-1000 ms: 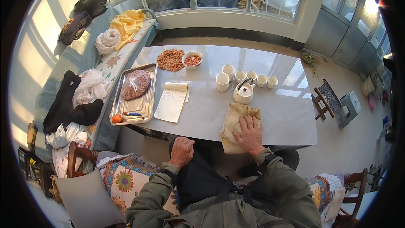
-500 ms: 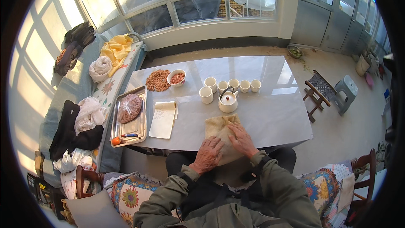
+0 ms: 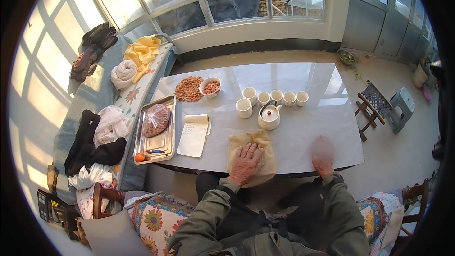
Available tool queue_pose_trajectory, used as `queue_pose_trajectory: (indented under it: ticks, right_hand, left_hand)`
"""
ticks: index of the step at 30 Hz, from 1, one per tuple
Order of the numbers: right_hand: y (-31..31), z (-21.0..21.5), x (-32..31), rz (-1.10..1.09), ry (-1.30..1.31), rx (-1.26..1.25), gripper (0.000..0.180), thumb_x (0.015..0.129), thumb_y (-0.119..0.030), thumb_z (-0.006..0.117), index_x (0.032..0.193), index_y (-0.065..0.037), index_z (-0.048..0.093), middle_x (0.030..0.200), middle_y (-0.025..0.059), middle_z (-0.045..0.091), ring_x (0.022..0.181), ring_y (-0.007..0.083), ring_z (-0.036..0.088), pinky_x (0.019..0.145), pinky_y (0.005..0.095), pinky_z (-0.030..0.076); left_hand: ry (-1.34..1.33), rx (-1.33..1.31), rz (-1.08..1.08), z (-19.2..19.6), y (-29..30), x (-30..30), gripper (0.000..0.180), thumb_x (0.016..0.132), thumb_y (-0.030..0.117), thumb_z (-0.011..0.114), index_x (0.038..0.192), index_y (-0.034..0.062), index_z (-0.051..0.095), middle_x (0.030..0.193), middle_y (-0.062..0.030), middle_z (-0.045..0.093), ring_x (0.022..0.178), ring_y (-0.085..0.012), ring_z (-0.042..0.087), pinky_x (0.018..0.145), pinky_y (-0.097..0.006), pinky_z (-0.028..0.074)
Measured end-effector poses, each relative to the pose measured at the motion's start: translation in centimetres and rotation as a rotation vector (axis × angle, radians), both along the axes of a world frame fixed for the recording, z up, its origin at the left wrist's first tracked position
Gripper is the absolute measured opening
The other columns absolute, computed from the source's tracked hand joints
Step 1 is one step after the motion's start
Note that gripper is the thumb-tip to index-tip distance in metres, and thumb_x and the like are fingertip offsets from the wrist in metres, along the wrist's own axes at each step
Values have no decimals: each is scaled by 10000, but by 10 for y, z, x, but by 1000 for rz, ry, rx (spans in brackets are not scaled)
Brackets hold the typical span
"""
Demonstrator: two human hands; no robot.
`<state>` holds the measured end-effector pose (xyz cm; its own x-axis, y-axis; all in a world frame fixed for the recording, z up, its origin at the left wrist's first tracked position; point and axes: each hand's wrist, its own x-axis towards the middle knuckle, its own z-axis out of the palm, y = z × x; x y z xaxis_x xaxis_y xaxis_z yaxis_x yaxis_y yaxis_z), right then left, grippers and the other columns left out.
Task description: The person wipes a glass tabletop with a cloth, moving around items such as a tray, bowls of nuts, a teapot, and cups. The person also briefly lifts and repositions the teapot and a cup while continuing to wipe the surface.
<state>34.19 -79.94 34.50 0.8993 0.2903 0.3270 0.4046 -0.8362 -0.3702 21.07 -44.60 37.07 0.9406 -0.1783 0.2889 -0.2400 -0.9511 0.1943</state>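
Observation:
A beige cloth (image 3: 265,148) lies spread at the front edge of the table, its near end overhanging. On top of it rests my left hand (image 3: 245,163), palm down with the fingers extended. Well to the right of the cloth is my right hand (image 3: 323,155), over the table near its front edge; motion smears its fingers. Just beyond the cloth stands a white teapot (image 3: 269,117) with a dark handle and a brown knob. Several white cups (image 3: 243,108) are grouped behind and to the left of the pot.
Left on the table are a metal tray (image 3: 138,137) with a bag of reddish nuts (image 3: 156,120), a notepad (image 3: 192,142), a pile of nuts (image 3: 188,89) and a white bowl (image 3: 210,86). A folding stool (image 3: 369,109) and a grey plastic stool (image 3: 402,110) stand right.
My right hand has left the cloth and moved right across the table. My left hand now lies further onto the cloth, which looks flatter and wider. The whole view has shifted slightly.

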Motion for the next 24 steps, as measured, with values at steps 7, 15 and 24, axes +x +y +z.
queue_pose_trajectory:
  ticks: [7,15,24]
  right_hand:
    - [1,7,-5,-23,21,-127,537,1032,-246,641,1500,10,581,1631,186,514,1556,413,398,1313,552,248]
    - [4,19,-9,-28,2,-95,521,1027,-236,646,1482,13,600,1613,188,537,1542,407,423,1310,544,258]
    - [5,20,-9,-46,-8,-78,530,999,-239,676,1469,2,619,1594,181,559,1526,389,450,1305,544,269]
  left_hand:
    - [40,-47,129,5,58,10,640,1063,452,610,1591,101,519,1648,-194,479,1548,-379,408,1302,-560,239]
    - [108,6,138,4,104,45,633,1061,439,601,1601,121,509,1676,-182,450,1574,-365,376,1313,-539,218]
    - [173,-34,196,5,114,67,653,1061,455,582,1615,120,494,1684,-197,434,1588,-370,357,1313,-555,211]
